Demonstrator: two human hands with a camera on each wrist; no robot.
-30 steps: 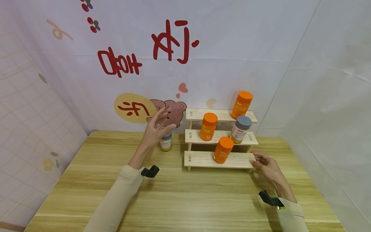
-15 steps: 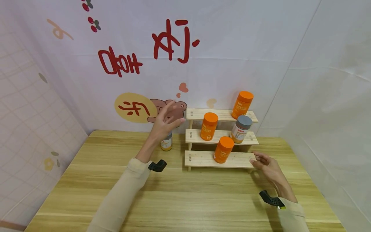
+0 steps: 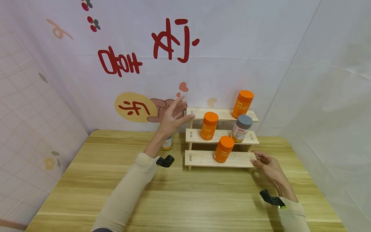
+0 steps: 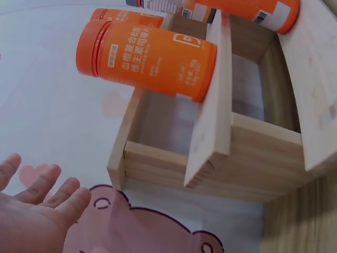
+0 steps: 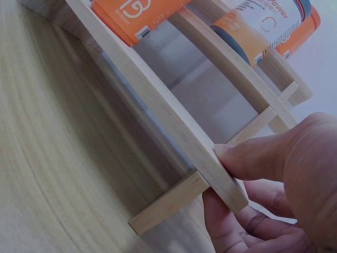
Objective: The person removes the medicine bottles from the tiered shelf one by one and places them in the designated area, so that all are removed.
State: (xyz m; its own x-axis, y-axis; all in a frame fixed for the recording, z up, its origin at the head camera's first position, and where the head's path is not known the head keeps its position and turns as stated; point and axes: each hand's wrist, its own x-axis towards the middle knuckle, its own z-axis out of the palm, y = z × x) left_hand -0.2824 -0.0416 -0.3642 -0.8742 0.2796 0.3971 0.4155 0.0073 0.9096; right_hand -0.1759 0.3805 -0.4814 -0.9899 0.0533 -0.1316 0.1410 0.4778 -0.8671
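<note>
A three-step wooden rack (image 3: 203, 159) stands at the back of the table. An orange bottle (image 3: 242, 103) is on its top step. A second orange bottle (image 3: 209, 125) and a grey-lidded bottle (image 3: 240, 129) share the middle step, and a third orange bottle (image 3: 223, 149) stands on the lowest. My left hand (image 3: 176, 109) is raised with spread fingers by the left end of the top step and holds nothing. In the left wrist view the left hand (image 4: 42, 205) lies flat below the middle-step orange bottle (image 4: 147, 52). My right hand (image 3: 261, 158) pinches the right end of the lowest step, thumb (image 5: 253, 158) on top.
A small grey-lidded bottle (image 3: 167, 144) stands on the table left of the rack, partly hidden behind my left forearm. The wooden table (image 3: 188, 199) is backed by a printed white wall (image 3: 232, 48), with a side wall close on the right.
My left hand has risen and moved right, from over the small bottle to the left end of the rack's top step. The right hand has kept its hold.
</note>
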